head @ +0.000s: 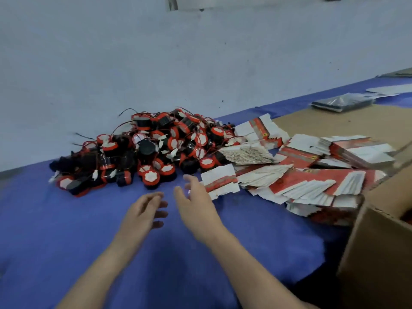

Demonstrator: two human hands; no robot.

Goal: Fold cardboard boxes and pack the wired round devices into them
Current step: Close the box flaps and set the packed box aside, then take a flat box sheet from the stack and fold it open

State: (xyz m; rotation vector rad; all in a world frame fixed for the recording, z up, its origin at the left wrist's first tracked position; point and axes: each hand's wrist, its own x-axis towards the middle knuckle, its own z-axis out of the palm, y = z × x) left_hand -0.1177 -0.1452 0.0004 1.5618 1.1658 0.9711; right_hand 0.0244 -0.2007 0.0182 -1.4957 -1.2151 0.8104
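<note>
We see the wired round devices [147, 150] heaped in one tangled pile at the far left: black drums with red rims and white faces, with thin red and black leads and white plugs trailing out. To their right, touching the heap's edge, the cardboard boxes [307, 175] lie unfolded and flat in slumped, fanned stacks, printed red and white — one flat blank [220, 181] lies nearest, by itself.

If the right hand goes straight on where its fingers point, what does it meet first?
Probably the heap of red-and-black round wired devices; the flat white-and-red cardboard box lies just right of that line.
</note>
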